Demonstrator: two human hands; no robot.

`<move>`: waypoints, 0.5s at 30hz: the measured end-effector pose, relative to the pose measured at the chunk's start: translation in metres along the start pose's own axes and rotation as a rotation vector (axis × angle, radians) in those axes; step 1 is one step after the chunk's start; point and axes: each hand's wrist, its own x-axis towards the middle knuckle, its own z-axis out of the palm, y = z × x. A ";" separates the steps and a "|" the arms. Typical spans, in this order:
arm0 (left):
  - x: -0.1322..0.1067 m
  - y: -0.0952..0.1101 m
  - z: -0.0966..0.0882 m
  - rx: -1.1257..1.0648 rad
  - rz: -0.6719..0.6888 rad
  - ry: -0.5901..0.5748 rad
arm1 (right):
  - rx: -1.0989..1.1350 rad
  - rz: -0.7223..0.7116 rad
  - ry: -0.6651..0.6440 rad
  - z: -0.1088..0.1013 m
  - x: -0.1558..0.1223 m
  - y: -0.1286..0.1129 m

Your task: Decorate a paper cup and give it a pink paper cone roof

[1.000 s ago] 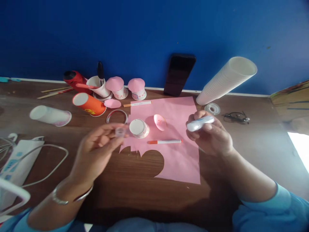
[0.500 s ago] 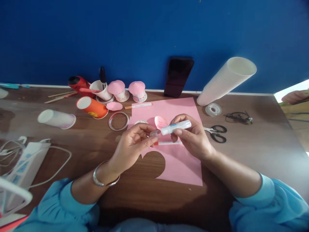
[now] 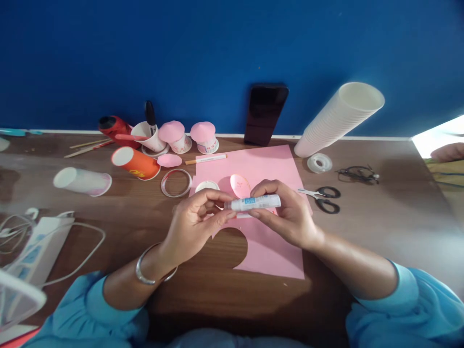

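While my right hand (image 3: pixel 286 215) is clamped around the glue stick (image 3: pixel 257 202) at mid-frame, my left hand (image 3: pixel 197 220) pinches its cap end, both above the paper (image 3: pixel 271 251), scissors (image 3: pixel 324 198) further right

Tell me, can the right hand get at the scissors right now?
Probably yes: the scissors lie on the table just beside the right hand, nothing between them. But that hand grips the glue stick, so its fingers are occupied.

Light blue sleeves (image 3: pixel 406 304) reach partway down both arms and leave the forearms bare. A thin silver bangle (image 3: pixel 143 273) circles the wrist of the left hand (image 3: pixel 195 222).
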 end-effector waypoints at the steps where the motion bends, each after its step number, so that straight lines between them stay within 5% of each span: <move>1: 0.000 0.000 0.000 0.011 0.022 0.002 | -0.013 -0.015 -0.001 0.001 -0.001 0.000; 9: 0.000 -0.004 -0.005 0.193 0.305 -0.004 | 0.018 0.032 0.082 0.011 -0.014 0.001; 15: 0.001 0.001 -0.011 0.369 0.331 -0.022 | 0.326 0.291 0.061 0.015 -0.012 -0.003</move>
